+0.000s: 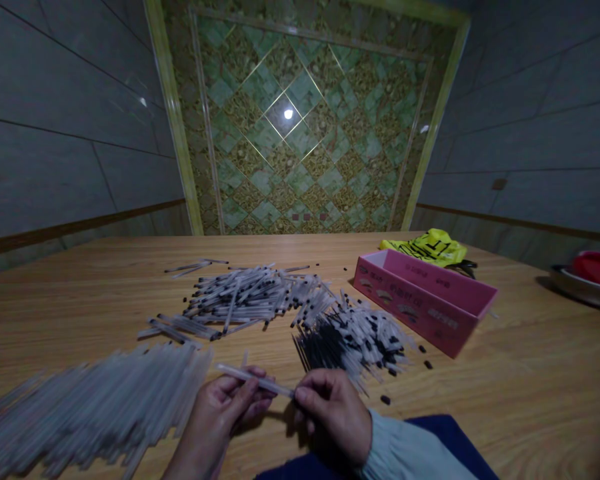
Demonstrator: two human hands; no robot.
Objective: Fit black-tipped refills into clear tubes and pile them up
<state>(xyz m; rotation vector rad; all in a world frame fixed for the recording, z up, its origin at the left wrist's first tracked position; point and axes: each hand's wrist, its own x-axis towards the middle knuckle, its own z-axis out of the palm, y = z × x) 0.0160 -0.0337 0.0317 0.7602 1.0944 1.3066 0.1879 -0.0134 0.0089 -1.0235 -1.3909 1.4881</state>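
Observation:
A translucent pen barrel [275, 387] is held between my two hands, tilted slightly down to the right. My left hand [230, 407] pinches its middle, and a second clear piece sticks up behind those fingers. The thumb and fingers of my right hand [333, 410] close round the barrel's right end, where a small dark bit shows. Left of my hands lies a large pile of clear tubes [105, 400]. Just beyond my right hand are black refills [323, 343] and a heap of clear pieces with black ends [380, 333]. Farther back lies a pile of assembled pens [245, 293].
An open pink box [420, 300] stands at the right on the wooden table [540, 373], with a yellow bag [430, 248] behind it. A metal bowl with a red item [597, 270] is at the far right. Loose black caps [385, 400] lie near my right hand.

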